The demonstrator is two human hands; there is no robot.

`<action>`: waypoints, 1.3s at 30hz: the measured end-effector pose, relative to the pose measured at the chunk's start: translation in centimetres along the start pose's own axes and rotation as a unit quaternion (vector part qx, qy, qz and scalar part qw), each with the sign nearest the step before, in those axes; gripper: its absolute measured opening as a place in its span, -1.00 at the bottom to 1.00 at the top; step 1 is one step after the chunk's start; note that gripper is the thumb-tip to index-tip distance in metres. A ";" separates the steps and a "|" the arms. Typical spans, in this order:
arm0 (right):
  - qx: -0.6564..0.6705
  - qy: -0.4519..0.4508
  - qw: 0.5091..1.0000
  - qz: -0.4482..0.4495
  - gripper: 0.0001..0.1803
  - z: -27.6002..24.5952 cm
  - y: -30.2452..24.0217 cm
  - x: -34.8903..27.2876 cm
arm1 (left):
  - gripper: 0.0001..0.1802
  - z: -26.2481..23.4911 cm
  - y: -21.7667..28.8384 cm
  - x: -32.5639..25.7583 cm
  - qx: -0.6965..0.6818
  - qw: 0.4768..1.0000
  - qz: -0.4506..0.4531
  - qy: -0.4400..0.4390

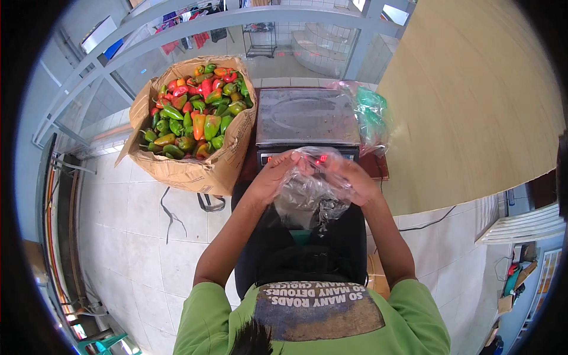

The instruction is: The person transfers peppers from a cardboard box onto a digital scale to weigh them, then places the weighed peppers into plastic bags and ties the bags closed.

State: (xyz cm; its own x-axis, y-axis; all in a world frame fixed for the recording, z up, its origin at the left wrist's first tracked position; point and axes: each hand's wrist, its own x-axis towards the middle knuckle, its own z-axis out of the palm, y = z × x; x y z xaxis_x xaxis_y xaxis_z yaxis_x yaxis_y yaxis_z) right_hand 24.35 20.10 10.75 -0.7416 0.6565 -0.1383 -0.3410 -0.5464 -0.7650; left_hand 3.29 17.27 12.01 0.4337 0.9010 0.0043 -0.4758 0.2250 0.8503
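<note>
Between my two hands hangs a clear plastic bag, its lower part dangling over my lap. My left hand is closed on the bag's upper left edge, and my right hand, somewhat blurred, grips it on the other side. Just beyond them stands a digital scale with a bare metal platform and a lit red display, partly covered by the bag. To the left, an open cardboard box is heaped with green, red and orange peppers.
More clear and green plastic bags lie against the scale's right side. A large tan board fills the right. Metal railings run behind, with clothes hanging beyond. A black cable and a dark strap lie on the tiled floor.
</note>
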 end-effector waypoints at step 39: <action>-0.735 0.010 0.645 -0.209 -0.75 2.8 -3.6 -3.5 | -0.75 -0.5 4.4 -2.6 0.397 0.903 0.161 -0.017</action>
State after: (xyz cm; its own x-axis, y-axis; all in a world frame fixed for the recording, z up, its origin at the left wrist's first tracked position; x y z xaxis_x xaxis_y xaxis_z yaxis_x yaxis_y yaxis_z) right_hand 26.50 18.29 15.74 -0.7505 0.6005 0.2761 0.4183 0.7550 -0.5050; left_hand -0.31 16.07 15.45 0.4002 0.8573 0.3238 0.1119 -0.3963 0.9113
